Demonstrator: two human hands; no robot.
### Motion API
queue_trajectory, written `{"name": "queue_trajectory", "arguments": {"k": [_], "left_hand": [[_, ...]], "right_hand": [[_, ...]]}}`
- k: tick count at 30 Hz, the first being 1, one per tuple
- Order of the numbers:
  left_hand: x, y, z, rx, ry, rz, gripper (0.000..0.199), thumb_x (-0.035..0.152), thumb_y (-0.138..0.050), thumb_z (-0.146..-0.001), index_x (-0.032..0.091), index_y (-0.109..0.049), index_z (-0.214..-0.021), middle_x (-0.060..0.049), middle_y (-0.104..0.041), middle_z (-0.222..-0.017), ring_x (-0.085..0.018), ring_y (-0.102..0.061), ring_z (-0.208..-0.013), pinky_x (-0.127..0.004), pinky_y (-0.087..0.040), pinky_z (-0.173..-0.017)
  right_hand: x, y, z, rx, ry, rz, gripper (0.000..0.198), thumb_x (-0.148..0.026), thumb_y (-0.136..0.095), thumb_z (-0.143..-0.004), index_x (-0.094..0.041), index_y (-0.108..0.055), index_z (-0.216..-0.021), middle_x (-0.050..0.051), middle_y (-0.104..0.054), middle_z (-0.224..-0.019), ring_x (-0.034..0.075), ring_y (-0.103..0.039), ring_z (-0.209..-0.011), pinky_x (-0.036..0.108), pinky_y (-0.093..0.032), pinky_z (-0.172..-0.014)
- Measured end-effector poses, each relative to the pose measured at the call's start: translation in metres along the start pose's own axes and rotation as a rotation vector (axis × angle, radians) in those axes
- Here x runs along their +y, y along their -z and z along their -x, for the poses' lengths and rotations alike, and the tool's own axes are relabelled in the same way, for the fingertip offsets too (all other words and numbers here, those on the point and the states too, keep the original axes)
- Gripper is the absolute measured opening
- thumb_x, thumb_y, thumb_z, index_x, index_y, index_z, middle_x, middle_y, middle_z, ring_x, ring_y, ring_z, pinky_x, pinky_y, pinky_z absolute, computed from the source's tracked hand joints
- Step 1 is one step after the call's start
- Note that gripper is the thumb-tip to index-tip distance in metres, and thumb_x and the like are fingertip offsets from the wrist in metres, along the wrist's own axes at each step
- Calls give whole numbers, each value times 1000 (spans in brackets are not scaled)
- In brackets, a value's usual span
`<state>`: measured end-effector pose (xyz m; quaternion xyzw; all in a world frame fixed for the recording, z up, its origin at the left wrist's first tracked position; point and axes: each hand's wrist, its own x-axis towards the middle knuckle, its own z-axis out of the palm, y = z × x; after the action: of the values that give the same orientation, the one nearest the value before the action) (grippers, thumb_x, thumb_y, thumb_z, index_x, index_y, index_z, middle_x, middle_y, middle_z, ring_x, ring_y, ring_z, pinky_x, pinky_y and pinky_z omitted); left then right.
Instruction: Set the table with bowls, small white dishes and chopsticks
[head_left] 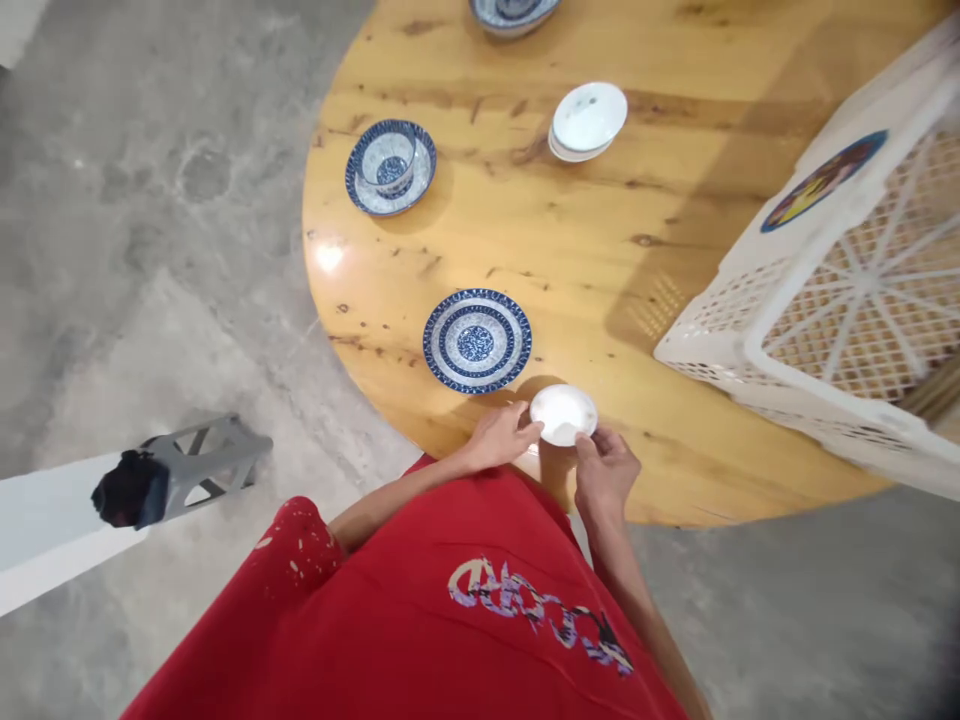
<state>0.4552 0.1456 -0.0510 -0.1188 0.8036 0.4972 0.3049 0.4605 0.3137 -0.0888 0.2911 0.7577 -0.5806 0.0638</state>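
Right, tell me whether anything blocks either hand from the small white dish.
Nothing visible does: the right hand pinches the small white dish at its near right rim; the left hand is at its left edge. The blue-patterned plate lies farther left.

We think that this is a dining place, but we cannot tell whether it belongs to a home or to a small restaurant. We see a table (517,230) of shiny yellow wood with a curved edge, and on it are a blue-patterned plate (477,341), a bowl (388,160) and some white dishes (590,115). Beside these we notice a white plastic crate (795,270). The floor (195,260) is plain and grey, like concrete, so the room looks simple to us.
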Motion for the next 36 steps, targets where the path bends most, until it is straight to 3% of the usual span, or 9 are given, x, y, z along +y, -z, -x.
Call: {"name": "queue_trajectory", "arguments": {"k": [4, 9, 15, 19, 30, 36], "left_hand": [[-3, -8, -18, 35, -35, 166, 22, 34, -46, -96, 18, -59, -101, -3, -75, -90, -15, -70, -77, -26, -53, -80], [6, -14, -44, 180, -6, 270, 13, 29, -48, -95, 19, -54, -89, -4, -74, -82, -16, -71, -79, -27, -53, -82], [9, -29, -58, 249, 112, 479, 12, 26, -50, -95, 19, -51, -85, -5, -75, -84, -14, -72, -75, -25, -55, -74], [6, -36, -62, 290, 120, 584, 12, 25, -51, -95, 17, -55, -87, -6, -74, -82, -14, -72, -71, -23, -54, -67], [11, -37, -60, 352, 183, 872, 12, 20, -59, -95, 13, -60, -87, -7, -73, -74, -13, -71, -62, -23, -55, -65], [-6, -32, -30, 302, 191, 823, 13, 23, -58, -94, 15, -57, -85, -7, -72, -75, -13, -69, -62, -26, -54, -67]], "right_hand": [[-5, -12, -26, -15, 69, -4, 33, -33, -63, -64, -15, -67, -91, 2, -68, -80, 19, -64, -73, 34, -53, -76], [-15, -26, -56, -21, 68, -35, 32, -25, -60, -64, -14, -66, -93, 2, -67, -80, 17, -63, -71, 32, -54, -71], [-21, -30, -69, -55, 130, 67, 31, -22, -58, -68, -13, -67, -95, 3, -68, -83, 18, -64, -72, 32, -55, -73], [-21, -30, -74, -68, 179, 160, 32, -24, -57, -69, -14, -67, -96, 4, -69, -83, 19, -64, -72, 35, -55, -76], [-26, -32, -70, -75, 257, 310, 40, -32, -54, -72, -12, -70, -102, 15, -74, -94, 27, -69, -82, 42, -55, -83], [-23, -2, -56, -34, 181, 254, 42, -39, -55, -76, -11, -70, -104, 14, -74, -93, 25, -69, -76, 41, -57, -76]]}}
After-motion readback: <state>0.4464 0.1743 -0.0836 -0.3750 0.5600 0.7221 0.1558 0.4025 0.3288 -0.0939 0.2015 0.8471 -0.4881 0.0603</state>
